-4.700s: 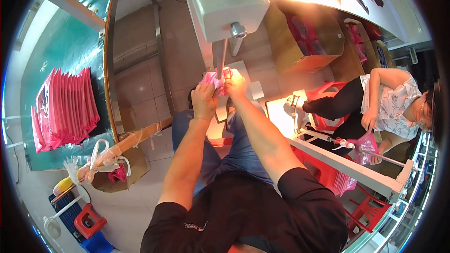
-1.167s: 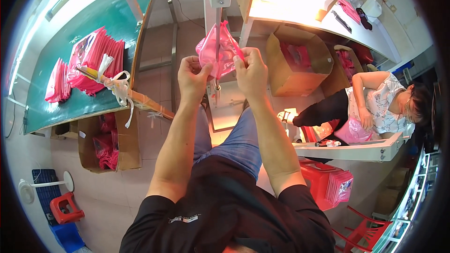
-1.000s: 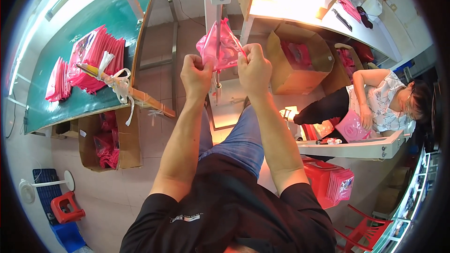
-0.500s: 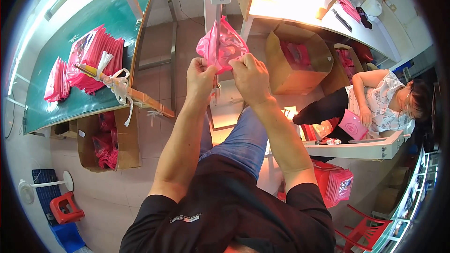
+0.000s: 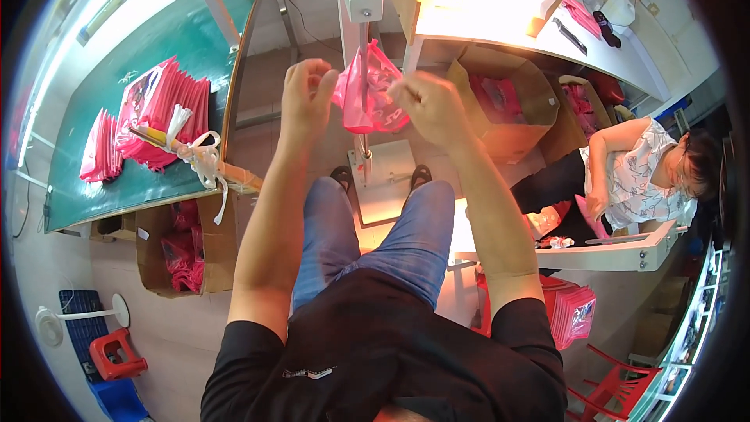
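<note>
See pink bag (image 5: pixel 380 99) hung at metal rod (image 5: pixel 365 30), now freed from L hand (image 5: pixel 306 101): thumb & fingers spread, just off bag's side, so prob. borne by rod. Can't tell if still pinched by R hand (image 5: pixel 430 104), bunched near opp. edge.

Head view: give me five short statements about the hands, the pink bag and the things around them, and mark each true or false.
1. The pink bag is at the metal rod, between the left hand and the right hand in the picture. True.
2. The left hand is clenched in a fist. False: it is open, with a gap between thumb and fingers.
3. Stacked pink packages are on the green table at the left. True.
4. The co-worker's hand is at a blue piece. False: the piece is pink.
5. The stool at the lower left is red. True.
</note>
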